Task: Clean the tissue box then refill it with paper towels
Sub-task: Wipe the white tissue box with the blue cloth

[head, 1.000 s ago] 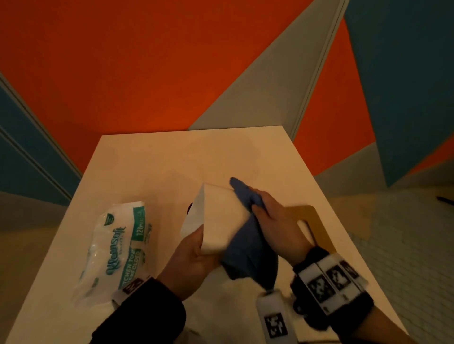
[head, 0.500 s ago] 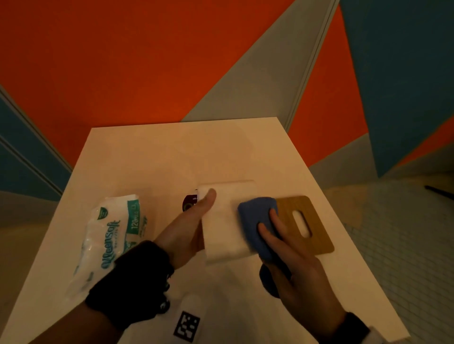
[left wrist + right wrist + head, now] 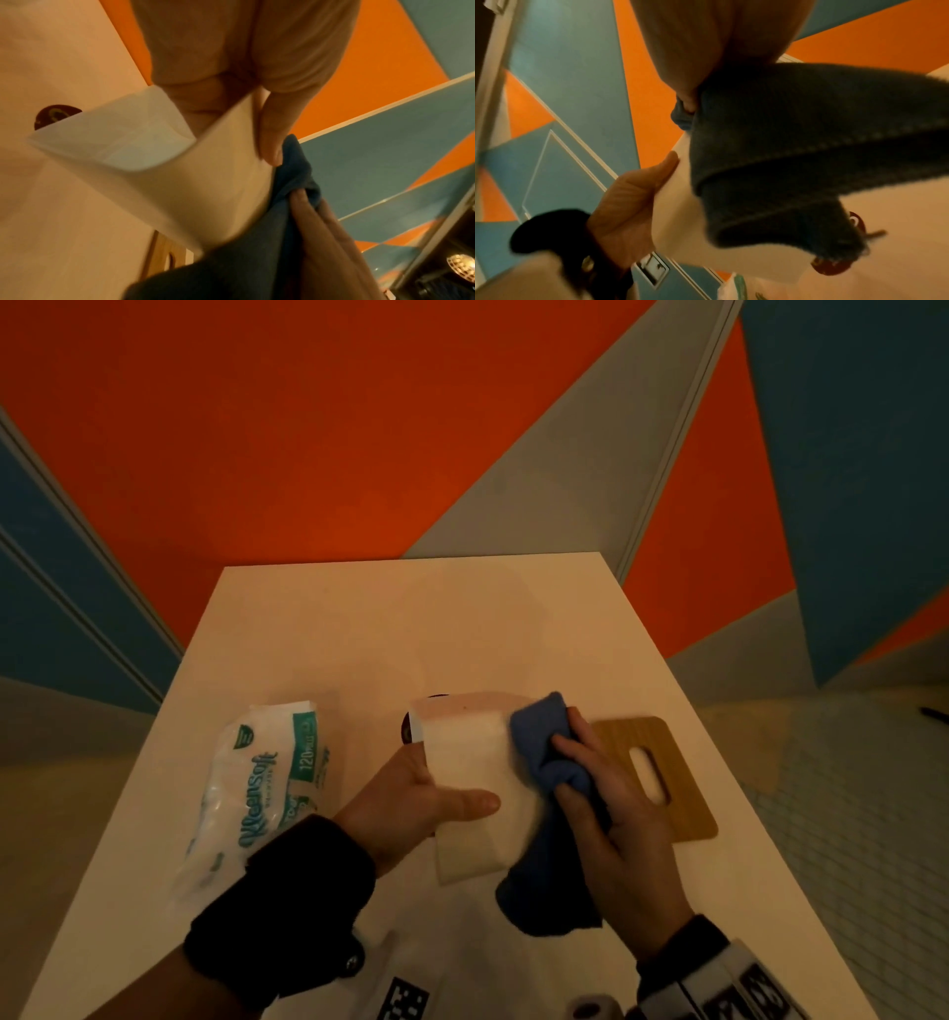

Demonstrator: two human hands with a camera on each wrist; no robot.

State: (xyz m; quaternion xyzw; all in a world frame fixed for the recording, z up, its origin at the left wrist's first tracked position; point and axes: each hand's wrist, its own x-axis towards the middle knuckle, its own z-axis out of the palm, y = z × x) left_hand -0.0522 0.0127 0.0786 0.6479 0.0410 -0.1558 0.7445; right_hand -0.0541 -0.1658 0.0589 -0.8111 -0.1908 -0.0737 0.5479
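Middle of the white table: white tissue box, held up off the surface and tilted, open end visible from the left wrist view. Left hand wrapped round its left side, thumb laid flat across the upper face, fingers tucked inside the opening, so a proper grip on the box. Right hand curled tight round a blue cloth, bunched up and pressed against the right edge of the box, with the loose end of the cloth hanging down toward the near side of the table. Thumb tip of the left hand pretty much touching the cloth in the left wrist view.

Pack of paper towels lying on the table to the left, still in its plastic wrap, just beside the left wrist. Wooden lid with a slot flat on the table on the right, partly under the right hand. Small dark red round thing peeking out behind the box, too hidden to say what it is. Wall behind painted in orange, blue and grey.
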